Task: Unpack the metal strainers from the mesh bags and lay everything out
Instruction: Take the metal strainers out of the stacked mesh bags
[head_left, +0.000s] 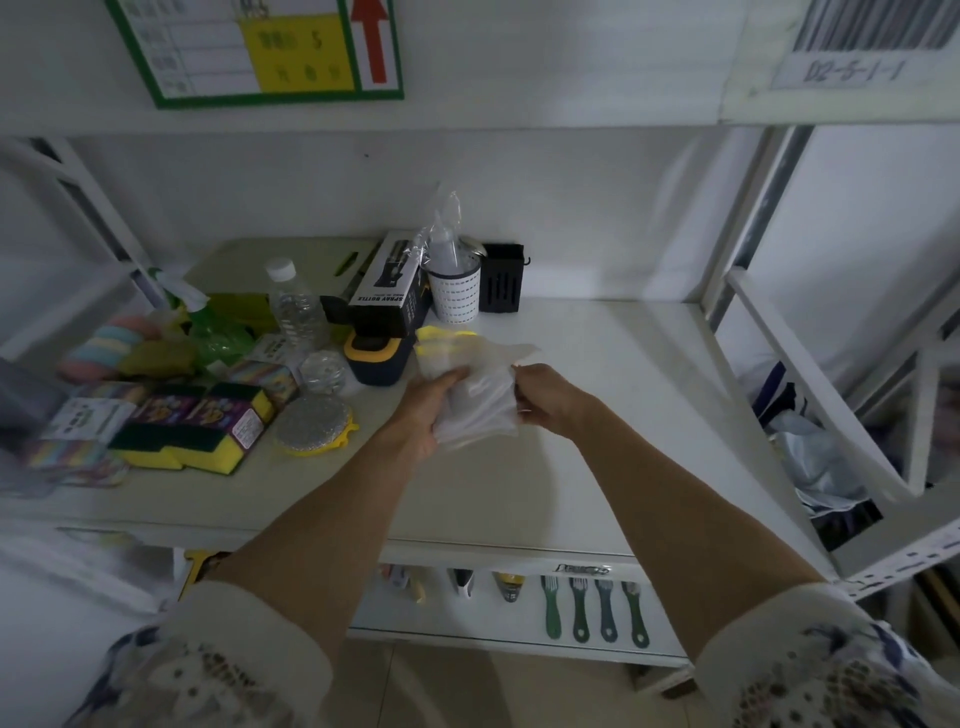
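White shelf, clutter at 9 o'clock | left hand and right hand grip pale bag | we see no strainer out; unpacking barely begun

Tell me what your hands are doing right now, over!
Left hand and right hand both shut on the pale bag, above the shelf. Contents unclear. Nothing blocking.

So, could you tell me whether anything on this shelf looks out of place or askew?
The spray bottle box is tilted, propped on other things rather than lying flat. A clear plastic bag sticks up out of the white cup. Both hands, left and right, hold a pale bag.
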